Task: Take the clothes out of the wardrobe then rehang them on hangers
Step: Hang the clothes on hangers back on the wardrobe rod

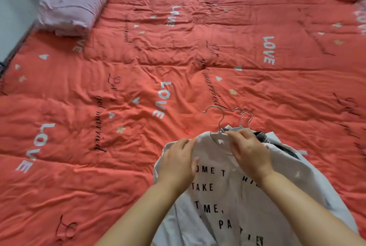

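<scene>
Both hands [213, 158] on shirt [227, 196] collar

Both bare forearms extended forward, left hand [178, 163] palm-down, right hand [250, 150] fingers curled
</scene>
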`<state>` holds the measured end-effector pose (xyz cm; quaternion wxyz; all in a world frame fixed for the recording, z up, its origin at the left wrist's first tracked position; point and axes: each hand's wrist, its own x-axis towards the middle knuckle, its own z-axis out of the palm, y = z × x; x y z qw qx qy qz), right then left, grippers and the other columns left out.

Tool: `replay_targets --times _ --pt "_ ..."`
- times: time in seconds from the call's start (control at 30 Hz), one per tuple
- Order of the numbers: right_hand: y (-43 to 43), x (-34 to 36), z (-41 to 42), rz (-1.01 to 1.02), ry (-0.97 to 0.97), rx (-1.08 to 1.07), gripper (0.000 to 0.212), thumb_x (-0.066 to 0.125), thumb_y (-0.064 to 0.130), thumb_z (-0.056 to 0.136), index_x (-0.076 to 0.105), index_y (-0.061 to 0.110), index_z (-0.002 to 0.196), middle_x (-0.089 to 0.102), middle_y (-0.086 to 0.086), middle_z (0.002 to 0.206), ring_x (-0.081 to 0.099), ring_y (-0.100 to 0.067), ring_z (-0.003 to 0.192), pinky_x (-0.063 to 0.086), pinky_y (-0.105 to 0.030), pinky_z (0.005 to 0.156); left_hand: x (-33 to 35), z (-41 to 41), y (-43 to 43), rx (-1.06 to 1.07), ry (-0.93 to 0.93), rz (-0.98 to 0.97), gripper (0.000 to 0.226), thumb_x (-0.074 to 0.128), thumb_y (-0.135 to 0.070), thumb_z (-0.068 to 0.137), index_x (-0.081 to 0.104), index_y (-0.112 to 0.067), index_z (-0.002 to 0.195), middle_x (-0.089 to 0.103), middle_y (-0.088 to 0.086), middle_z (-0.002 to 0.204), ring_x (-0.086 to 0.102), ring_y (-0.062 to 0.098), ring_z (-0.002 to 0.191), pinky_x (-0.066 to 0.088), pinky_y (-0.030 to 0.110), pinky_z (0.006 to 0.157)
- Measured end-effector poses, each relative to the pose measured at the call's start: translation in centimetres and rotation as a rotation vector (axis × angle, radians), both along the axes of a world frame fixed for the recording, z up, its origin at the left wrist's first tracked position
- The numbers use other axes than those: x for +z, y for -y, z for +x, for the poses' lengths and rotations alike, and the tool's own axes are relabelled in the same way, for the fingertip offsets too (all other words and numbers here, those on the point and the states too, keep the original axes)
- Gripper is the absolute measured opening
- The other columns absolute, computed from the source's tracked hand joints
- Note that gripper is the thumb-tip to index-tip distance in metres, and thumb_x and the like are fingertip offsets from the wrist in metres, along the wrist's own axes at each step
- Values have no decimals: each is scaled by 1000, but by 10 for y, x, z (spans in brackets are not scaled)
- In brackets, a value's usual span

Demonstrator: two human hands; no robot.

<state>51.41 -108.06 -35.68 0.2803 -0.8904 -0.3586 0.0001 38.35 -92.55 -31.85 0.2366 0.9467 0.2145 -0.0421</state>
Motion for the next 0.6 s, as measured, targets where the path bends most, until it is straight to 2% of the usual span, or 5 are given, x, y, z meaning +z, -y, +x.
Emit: replay_targets --times 0.1,0.23,0.3,0.43,0.6 --pt "-15 52 -35 63 125 67 30 44 29 85 69 15 94 60 -5 81 64 -25 65 48 -26 45 36 -30 -12 88 74 -10 64 49 -34 92 18 -25 148 32 -3 145 36 19 130 33 33 104" --pt "-46 128 -104 165 261 208 14 49 29 84 58 27 96 59 2 76 60 -17 52 42 -23 37 94 -96 -29 161 278 21 72 44 -48 88 0 -42 145 32 -7 145 36 19 131 32 39 105" --pt "-66 166 -148 210 326 285 13 51 28 83 54 30 96 58 4 75 57 -13 50 41 -22 38 123 -144 -40 186 355 64 64 43 -42 93 6 -38 145 40 -9 136 37 16 128 24 32 105" --pt "-113 239 -254 319 360 440 14 51 27 82 55 29 95 57 5 78 55 -8 55 40 -16 45 177 -265 -69 279 612 64 47 41 -39 88 43 -32 134 67 0 97 61 20 89 40 28 84" --pt "-188 305 -420 425 252 673 25 46 30 81 64 26 98 60 0 87 54 -9 71 41 -12 60 244 -454 -113 495 788 237 36 40 -40 87 45 -34 122 67 1 94 63 21 83 49 33 75"
